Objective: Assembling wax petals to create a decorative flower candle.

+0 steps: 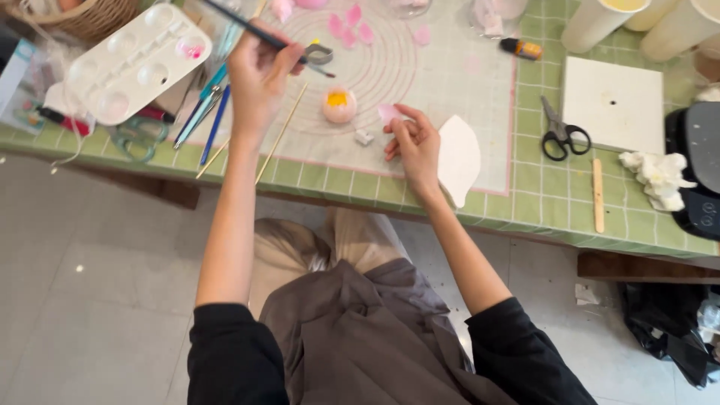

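Note:
My left hand grips a thin dark paintbrush, its tip pointing right above a white silicone mat with pink ring marks. My right hand pinches a small pale pink petal just above the mat. Between the hands sits a small pink ball with a yellow top. Several loose pink petals lie at the mat's far side. A white fan-shaped sheet lies beside my right hand.
A white paint palette, pens and green scissors lie at the left. Black scissors, a white square tile, a wooden stick, crumpled tissue and a black device are at the right on the green-tiled table.

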